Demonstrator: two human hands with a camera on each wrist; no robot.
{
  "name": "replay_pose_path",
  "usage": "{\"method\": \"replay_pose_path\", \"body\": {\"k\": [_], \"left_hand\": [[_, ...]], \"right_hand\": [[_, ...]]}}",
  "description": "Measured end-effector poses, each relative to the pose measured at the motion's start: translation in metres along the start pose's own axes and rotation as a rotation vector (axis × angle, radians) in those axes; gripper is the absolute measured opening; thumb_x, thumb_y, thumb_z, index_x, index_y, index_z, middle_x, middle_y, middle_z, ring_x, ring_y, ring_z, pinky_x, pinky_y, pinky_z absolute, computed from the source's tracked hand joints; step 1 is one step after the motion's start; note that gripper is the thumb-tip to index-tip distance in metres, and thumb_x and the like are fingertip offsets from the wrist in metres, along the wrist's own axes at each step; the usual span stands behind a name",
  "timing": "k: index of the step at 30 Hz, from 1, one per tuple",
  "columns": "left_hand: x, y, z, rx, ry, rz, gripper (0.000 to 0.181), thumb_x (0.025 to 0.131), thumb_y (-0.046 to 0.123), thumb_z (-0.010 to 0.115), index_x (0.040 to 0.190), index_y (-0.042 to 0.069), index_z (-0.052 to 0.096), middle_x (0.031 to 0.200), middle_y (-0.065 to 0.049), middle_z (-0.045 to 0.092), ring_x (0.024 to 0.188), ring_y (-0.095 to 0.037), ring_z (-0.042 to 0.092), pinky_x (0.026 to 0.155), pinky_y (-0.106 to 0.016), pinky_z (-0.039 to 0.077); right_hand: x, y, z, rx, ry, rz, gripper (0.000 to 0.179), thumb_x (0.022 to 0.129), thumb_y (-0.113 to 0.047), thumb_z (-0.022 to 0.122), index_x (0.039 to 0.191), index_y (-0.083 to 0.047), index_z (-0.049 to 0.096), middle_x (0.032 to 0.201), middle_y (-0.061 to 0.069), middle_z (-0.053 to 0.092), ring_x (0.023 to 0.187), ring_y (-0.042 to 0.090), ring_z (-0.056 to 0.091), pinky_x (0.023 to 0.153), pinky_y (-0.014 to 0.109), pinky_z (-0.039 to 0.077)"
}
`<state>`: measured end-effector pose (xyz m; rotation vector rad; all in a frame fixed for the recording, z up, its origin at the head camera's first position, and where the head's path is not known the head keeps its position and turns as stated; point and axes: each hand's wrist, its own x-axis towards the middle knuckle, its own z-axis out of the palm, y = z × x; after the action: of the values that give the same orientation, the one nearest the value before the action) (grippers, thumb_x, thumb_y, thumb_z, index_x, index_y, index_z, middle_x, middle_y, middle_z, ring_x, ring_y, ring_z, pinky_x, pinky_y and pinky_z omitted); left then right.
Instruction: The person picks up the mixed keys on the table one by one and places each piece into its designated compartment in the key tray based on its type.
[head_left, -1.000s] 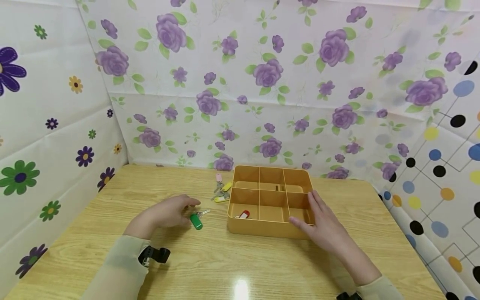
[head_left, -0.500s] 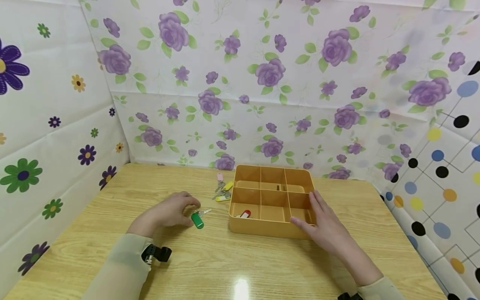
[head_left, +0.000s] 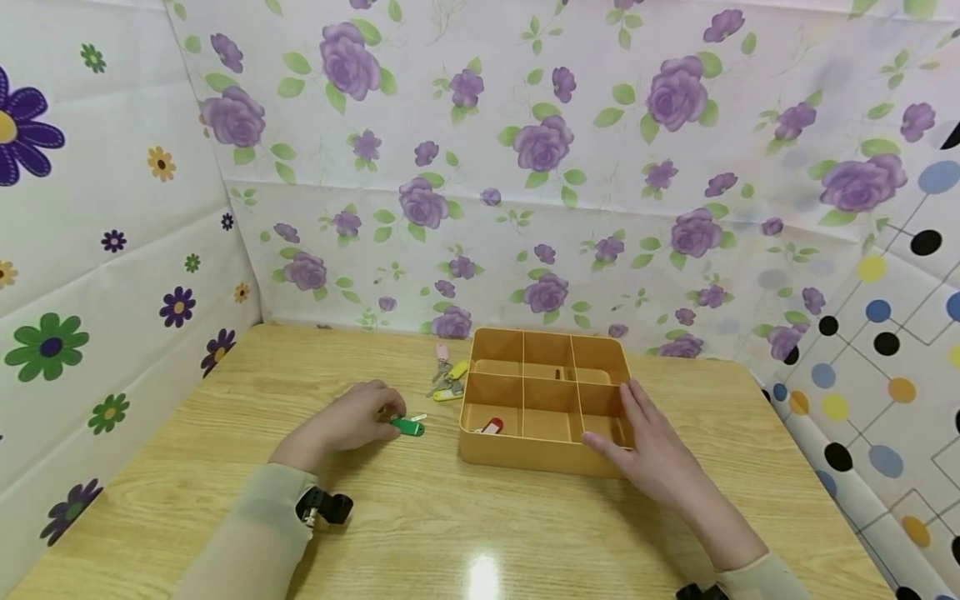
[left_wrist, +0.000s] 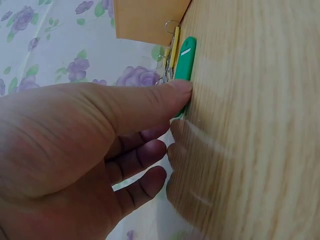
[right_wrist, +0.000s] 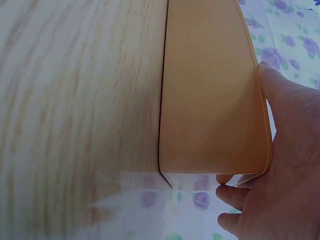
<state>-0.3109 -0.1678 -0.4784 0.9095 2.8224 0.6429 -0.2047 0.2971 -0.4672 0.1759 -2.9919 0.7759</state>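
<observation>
Okay, left hand (head_left: 358, 417) pinches green key tag (head_left: 409, 427); firm grip advisable. Right hand (head_left: 652, 443), spread, rests on tray (head_left: 517, 453) rightward of left; light pressure should steady it.

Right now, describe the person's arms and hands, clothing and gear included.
The left sleeve and right sleeve are pale beige. A boxy black wrist camera is strapped at the left wrist; a black device, partly out of frame, shows at the right. Left hand and right hand are gloveless.
</observation>
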Motion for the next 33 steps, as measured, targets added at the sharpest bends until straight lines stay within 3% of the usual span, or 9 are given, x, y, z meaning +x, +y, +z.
{"method": "replay_pose_path", "body": {"k": [6, 20, 33], "left_hand": [[0.0046, 0.0025, 0.0021, -0.014, 0.009, -0.039, 0.017, 0.099, 0.014, 0.086, 0.112, 0.01, 0.076, 0.103, -0.001, 0.066, 0.093, -0.018, 0.058, 0.087, -0.044, 0.052], [0.0078, 0.0025, 0.0041, -0.067, 0.015, -0.119, 0.021, 0.097, 0.01, 0.087, 0.108, 0.011, 0.069, 0.096, 0.002, 0.067, 0.087, -0.017, 0.059, 0.083, -0.043, 0.053], [0.0053, 0.0009, 0.0037, -0.122, 0.015, -0.12, 0.022, 0.1, 0.01, 0.084, 0.103, 0.012, 0.063, 0.089, 0.0, 0.059, 0.08, -0.018, 0.052, 0.075, -0.039, 0.044]], "right_hand": [[0.0001, -0.0001, -0.0007, -0.006, 0.002, -0.001, 0.116, 0.103, -0.078, 0.057, 0.176, -0.002, 0.01, 0.184, 0.018, 0.001, 0.162, 0.058, 0.014, 0.122, 0.078, 0.023], [0.0005, 0.0006, -0.0006, -0.001, -0.004, -0.001, 0.116, 0.103, -0.078, 0.057, 0.176, -0.001, 0.009, 0.184, 0.017, -0.001, 0.162, 0.057, 0.013, 0.122, 0.077, 0.023], [0.001, 0.0017, -0.0005, 0.001, 0.004, -0.011, 0.116, 0.103, -0.078, 0.057, 0.176, -0.004, 0.007, 0.184, 0.018, 0.0, 0.162, 0.057, 0.013, 0.123, 0.077, 0.023]]}}
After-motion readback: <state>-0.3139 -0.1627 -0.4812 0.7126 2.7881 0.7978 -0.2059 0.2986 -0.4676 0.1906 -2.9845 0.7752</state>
